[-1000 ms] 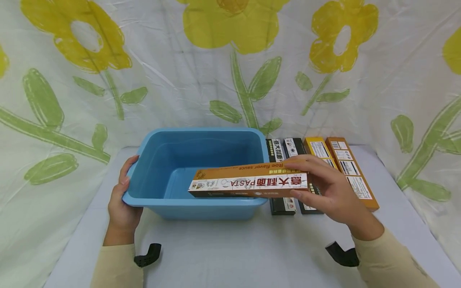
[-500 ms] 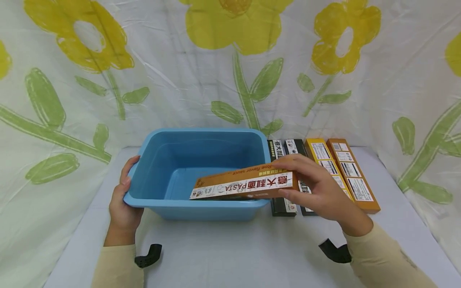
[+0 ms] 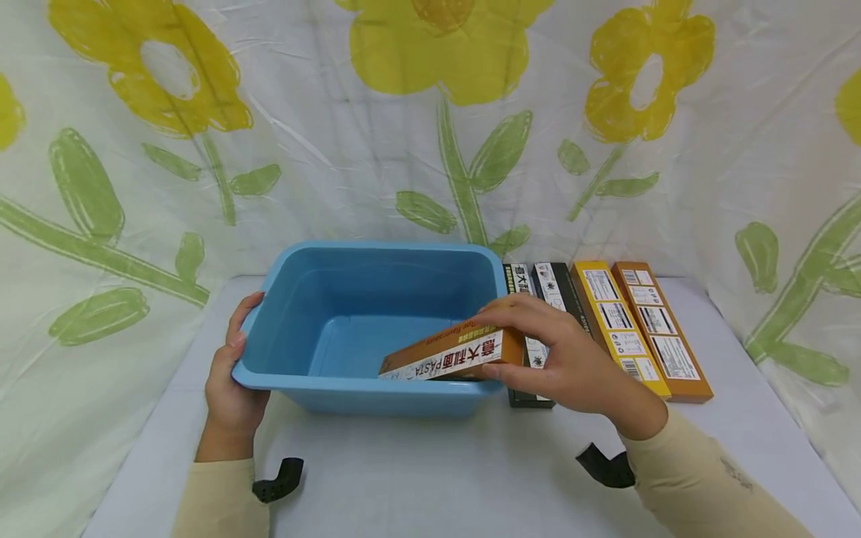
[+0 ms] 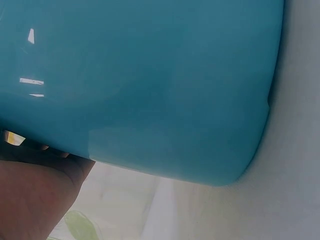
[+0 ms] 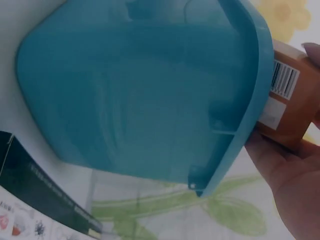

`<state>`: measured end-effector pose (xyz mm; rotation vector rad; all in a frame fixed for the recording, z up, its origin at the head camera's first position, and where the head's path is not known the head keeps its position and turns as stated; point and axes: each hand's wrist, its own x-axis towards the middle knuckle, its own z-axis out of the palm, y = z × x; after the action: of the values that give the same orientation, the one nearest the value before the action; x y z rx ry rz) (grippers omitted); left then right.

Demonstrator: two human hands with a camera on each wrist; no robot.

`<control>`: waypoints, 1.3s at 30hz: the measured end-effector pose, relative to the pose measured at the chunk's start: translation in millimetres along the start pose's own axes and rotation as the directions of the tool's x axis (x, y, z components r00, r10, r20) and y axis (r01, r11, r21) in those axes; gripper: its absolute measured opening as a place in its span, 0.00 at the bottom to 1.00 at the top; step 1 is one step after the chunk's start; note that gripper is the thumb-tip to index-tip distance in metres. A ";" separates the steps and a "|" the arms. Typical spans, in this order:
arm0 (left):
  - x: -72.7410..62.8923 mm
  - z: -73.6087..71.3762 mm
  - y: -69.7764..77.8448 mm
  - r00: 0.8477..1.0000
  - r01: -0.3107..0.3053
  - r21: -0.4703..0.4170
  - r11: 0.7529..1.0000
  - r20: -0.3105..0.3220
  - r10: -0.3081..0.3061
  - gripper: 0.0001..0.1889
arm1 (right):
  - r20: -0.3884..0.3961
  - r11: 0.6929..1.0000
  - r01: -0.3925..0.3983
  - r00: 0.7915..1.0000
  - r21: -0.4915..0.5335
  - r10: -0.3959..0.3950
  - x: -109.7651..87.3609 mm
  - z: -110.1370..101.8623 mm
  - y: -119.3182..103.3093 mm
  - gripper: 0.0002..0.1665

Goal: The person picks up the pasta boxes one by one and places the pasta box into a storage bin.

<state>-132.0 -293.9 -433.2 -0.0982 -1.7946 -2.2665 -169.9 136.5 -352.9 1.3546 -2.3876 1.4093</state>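
An orange pasta box [image 3: 444, 351] with a white printed side slants down into a blue plastic basin [image 3: 377, 384]. My right hand [image 3: 551, 351] grips its raised right end between thumb and fingers, above the basin's right rim. The box's lower end dips behind the front wall. In the right wrist view the end of the pasta box [image 5: 287, 95], with a barcode, shows just past the rim. My left hand [image 3: 232, 381] holds the basin's left rim, fingers curled over it. The left wrist view shows the basin's outer wall [image 4: 165, 100] beside that hand.
Right of the basin lie two dark pasta boxes [image 3: 563, 288], a yellow box [image 3: 619, 321] and another orange box [image 3: 662, 329], partly overlapped by my right hand. A white cloth covers the table [image 3: 403, 471]. A flowered curtain [image 3: 303, 149] hangs behind.
My right hand has moved left, bringing the pasta box farther into the basin and tilting its left end down. My left hand keeps its hold on the rim.
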 end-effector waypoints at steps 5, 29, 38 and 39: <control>-0.2 -0.7 0.5 1.000 0.003 0.001 1.000 -0.005 -0.003 0.34 | 0.035 1.000 0.015 0.999 0.018 -0.016 7.5 4.5 -1.1 0.30; 0.4 -1.0 3.9 1.000 0.011 0.020 1.000 -0.008 -0.011 0.34 | 0.134 0.996 -0.020 0.991 0.087 0.008 53.5 35.5 -12.3 0.25; 0.6 -2.9 0.9 1.000 0.005 0.018 1.000 0.012 -0.005 0.34 | 0.164 0.996 -0.031 0.986 0.086 0.016 61.0 43.6 -10.1 0.26; 0.6 -3.1 0.7 1.000 0.005 0.016 1.000 0.013 -0.005 0.34 | 0.169 0.996 -0.033 0.985 0.085 0.018 61.7 44.3 -10.0 0.26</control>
<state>-132.1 -297.1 -433.1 -0.1062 -1.8213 -2.2600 -184.9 61.9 -344.4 1.5278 -2.4806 1.4774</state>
